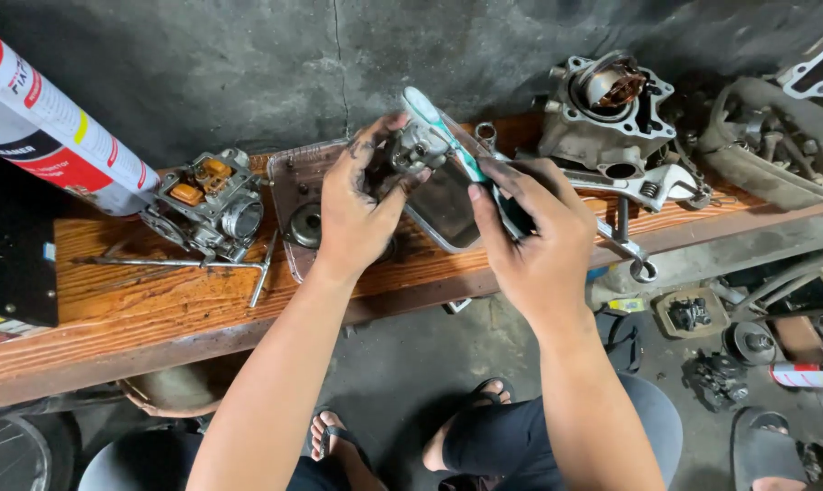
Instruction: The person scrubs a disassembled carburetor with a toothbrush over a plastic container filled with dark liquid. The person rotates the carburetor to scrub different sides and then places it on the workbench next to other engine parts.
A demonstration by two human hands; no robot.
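My left hand [357, 205] holds a small grey metal carburetor part [418, 147] up over the wooden bench [139, 300]. Its fingers are smeared with black grease. My right hand [539, 232] grips a white and teal toothbrush [439, 132], and the brush head rests against the top of the metal part. Both hands hover above clear plastic trays [448, 205] that lie on the bench.
A carburetor body [210, 202] with orange parts sits left on the bench beside a T-handle wrench [198, 264]. A spray can [43, 123] juts in top left. An engine cylinder [607, 114] and adjustable wrench [643, 186] lie right. More parts litter the floor at right.
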